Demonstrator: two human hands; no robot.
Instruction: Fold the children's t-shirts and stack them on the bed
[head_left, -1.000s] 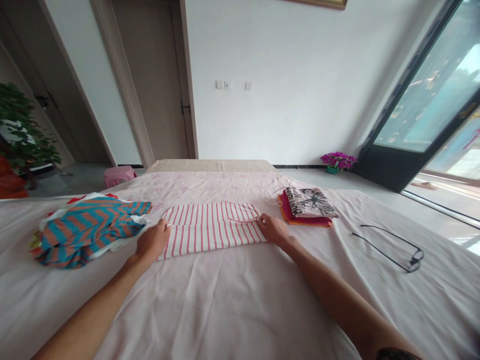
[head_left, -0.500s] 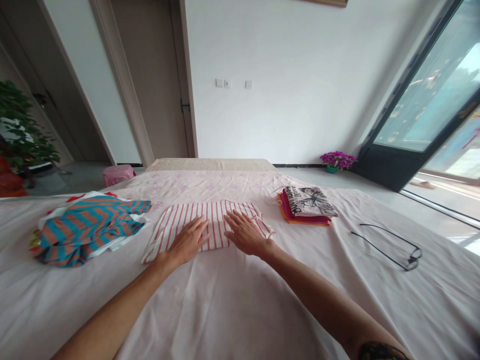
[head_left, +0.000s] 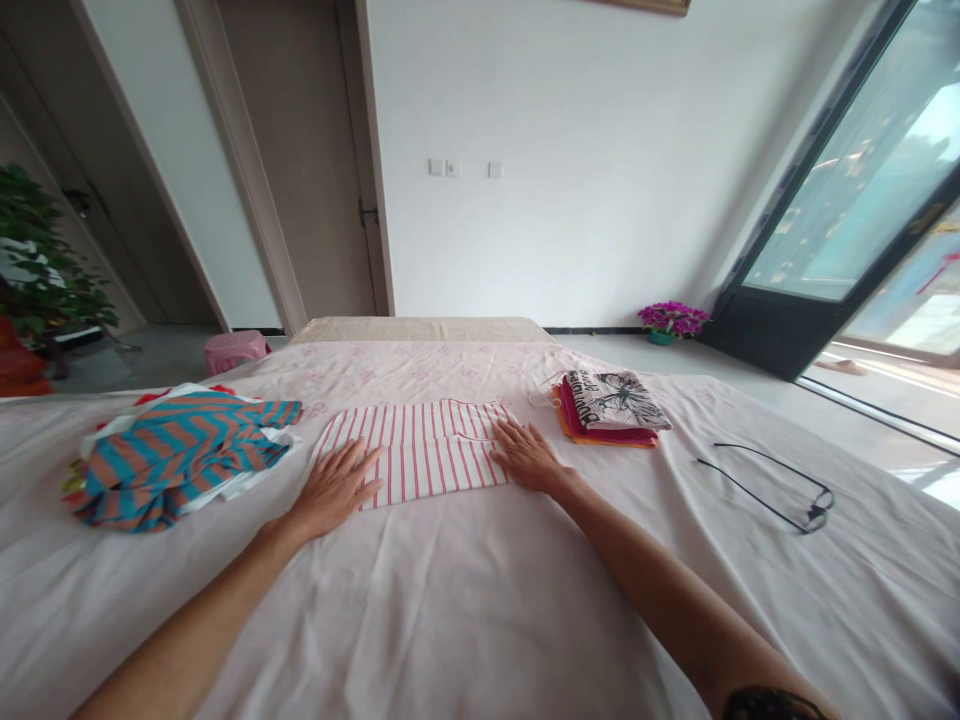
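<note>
A white garment with red stripes (head_left: 427,455) lies folded and flat on the pale pink bedsheet (head_left: 465,600). My left hand (head_left: 336,485) rests palm down on its left end, fingers spread. On its right end my right hand (head_left: 529,455) lies flat, fingers stretched out. To the left is a loose heap of clothes, with a blue and orange striped garment (head_left: 187,445) on top. A folded stack to the right has a beige printed garment (head_left: 622,400) over dark red and orange cloth (head_left: 574,420).
A pair of eyeglasses (head_left: 787,485) lies on the sheet at the right. Beyond the sheet stand a pink stool (head_left: 236,348), a leafy plant (head_left: 45,270) and a pot of purple flowers (head_left: 671,320). A glass door (head_left: 817,230) is at the far right.
My hands have slid apart over the striped garment, the left toward its left end and the right toward its right end. Its near edge looks flatter and straighter.
</note>
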